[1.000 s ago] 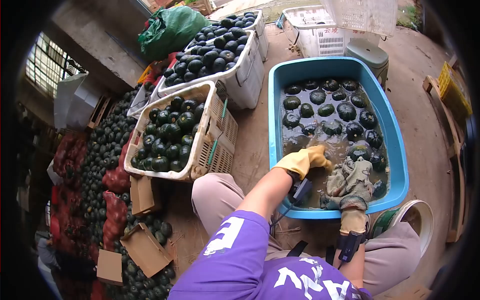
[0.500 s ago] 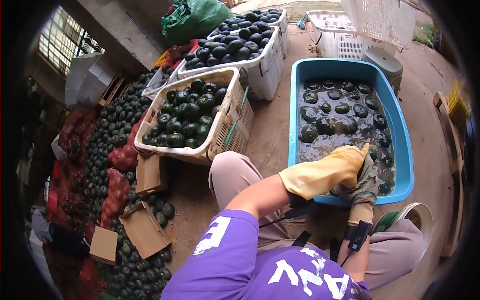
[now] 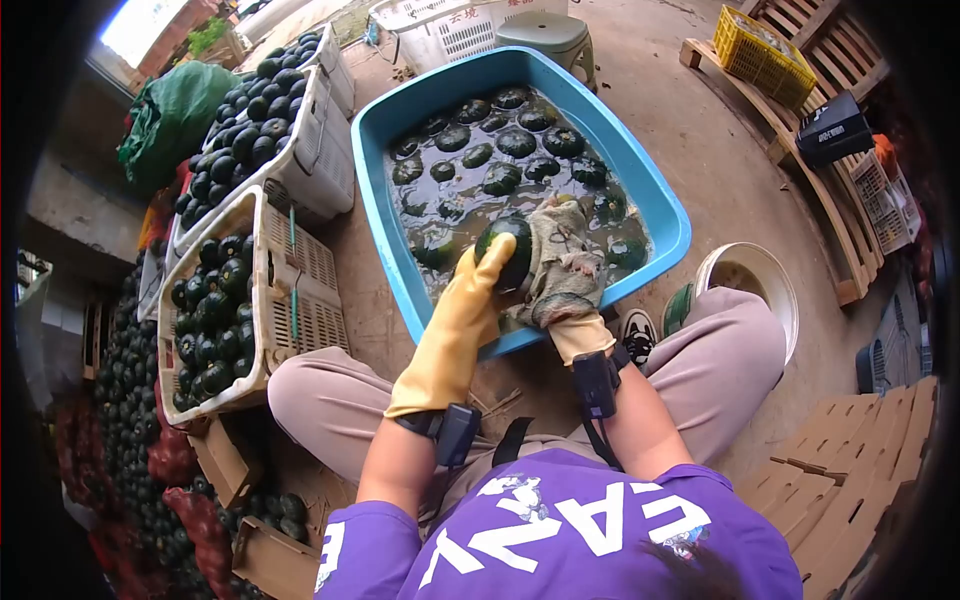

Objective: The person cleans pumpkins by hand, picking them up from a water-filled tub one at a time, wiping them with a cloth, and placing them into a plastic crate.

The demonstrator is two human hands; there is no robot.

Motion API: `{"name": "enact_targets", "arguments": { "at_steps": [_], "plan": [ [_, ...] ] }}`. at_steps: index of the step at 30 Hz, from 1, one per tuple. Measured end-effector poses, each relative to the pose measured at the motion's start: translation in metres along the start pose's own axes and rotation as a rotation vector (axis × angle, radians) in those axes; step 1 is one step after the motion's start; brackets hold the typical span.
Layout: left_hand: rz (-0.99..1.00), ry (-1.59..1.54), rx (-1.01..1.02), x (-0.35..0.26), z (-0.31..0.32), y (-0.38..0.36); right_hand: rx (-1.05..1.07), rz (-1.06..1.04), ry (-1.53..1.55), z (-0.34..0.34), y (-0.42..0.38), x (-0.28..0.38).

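Note:
A dark green round squash (image 3: 517, 268) is held between both hands, above the near end of the blue tub (image 3: 672, 245). My left hand (image 3: 462, 308), in a yellow rubber glove, is closed around its left side with the thumb on top. A wet grey cloth (image 3: 570, 250) covers my right hand (image 3: 580, 338), which also wears a yellow glove, and presses on the squash's right side. The fingers under the cloth are hidden. In the tub's murky water float several more squashes (image 3: 502, 179).
Crates of squashes, including a cream crate (image 3: 255, 345), stand on the left. Squashes are heaped on the floor behind them. A grey-green stool (image 3: 545, 33) is beyond the tub. To the right are a white bucket (image 3: 790, 300), a wooden pallet (image 3: 830, 215) and flattened cardboard (image 3: 850, 480).
The camera view has swung to the right, so the tub now appears more central. My left hand has drawn back from across the right one, and the squash now shows between them.

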State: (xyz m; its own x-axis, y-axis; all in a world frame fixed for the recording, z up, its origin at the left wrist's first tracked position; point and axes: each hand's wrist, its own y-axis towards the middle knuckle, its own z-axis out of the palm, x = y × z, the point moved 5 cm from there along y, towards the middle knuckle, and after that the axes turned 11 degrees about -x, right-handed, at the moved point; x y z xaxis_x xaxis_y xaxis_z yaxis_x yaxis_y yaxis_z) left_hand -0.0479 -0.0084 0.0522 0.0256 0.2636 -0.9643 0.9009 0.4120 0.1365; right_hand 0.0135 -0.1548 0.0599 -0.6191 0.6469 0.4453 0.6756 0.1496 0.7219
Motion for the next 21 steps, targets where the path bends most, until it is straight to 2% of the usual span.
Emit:
{"name": "enact_targets", "arguments": {
  "at_steps": [1,2,3,5,6,7,9,10,11,13,14,15,17,18,19,21],
  "plan": [
    [-0.645,-0.546,-0.026,-0.006,0.006,0.0,0.097,-0.055,0.052,-0.001,0.006,0.005],
    [-0.473,-0.249,-0.016,-0.023,-0.001,-0.001,0.189,-0.107,0.102,-0.004,0.015,0.01],
    [-0.323,0.293,-0.048,-0.056,-0.014,-0.008,0.281,-0.148,0.149,-0.007,0.02,0.015],
    [-0.093,0.833,0.251,-0.06,-0.009,-0.004,0.471,-0.22,0.246,-0.007,0.021,0.021],
    [-0.1,0.793,0.279,-0.076,-0.015,-0.003,0.306,-0.312,0.284,0.009,0.01,0.015],
    [-0.085,0.787,0.253,-0.083,-0.019,-0.003,0.553,-0.237,0.216,-0.003,0.025,0.025],
    [-0.139,0.186,0.226,-0.06,-0.03,0.011,0.402,-0.147,0.206,-0.005,0.025,0.02],
    [-0.235,-0.132,0.094,-0.051,-0.026,0.013,0.405,-0.104,0.092,0.0,0.016,0.021],
    [-0.242,-0.339,-0.019,-0.021,-0.025,0.027,0.408,-0.062,-0.024,0.006,0.005,0.022],
    [-0.539,-0.173,-0.188,-0.034,-0.023,0.028,0.629,-0.048,-0.09,0.036,-0.022,0.011],
    [-0.334,0.242,-0.202,-0.047,-0.018,0.031,0.485,-0.153,0.063,0.039,-0.018,0.013],
    [-0.236,0.268,-0.258,-0.047,-0.014,0.032,0.348,-0.255,0.213,0.034,-0.014,0.018],
    [-0.325,-0.055,-0.059,-0.06,-0.003,0.035,0.613,0.053,0.461,-0.017,0.024,0.03],
    [-0.335,-0.233,0.063,-0.073,0.004,0.04,0.449,0.13,0.526,-0.011,0.014,0.018],
    [-0.241,-0.262,0.071,-0.082,0.007,0.044,0.35,0.093,0.537,-0.015,0.013,0.015],
    [-0.256,-0.371,0.002,-0.072,0.013,0.05,0.406,0.193,0.682,-0.002,0.019,0.01]
  ]
}}
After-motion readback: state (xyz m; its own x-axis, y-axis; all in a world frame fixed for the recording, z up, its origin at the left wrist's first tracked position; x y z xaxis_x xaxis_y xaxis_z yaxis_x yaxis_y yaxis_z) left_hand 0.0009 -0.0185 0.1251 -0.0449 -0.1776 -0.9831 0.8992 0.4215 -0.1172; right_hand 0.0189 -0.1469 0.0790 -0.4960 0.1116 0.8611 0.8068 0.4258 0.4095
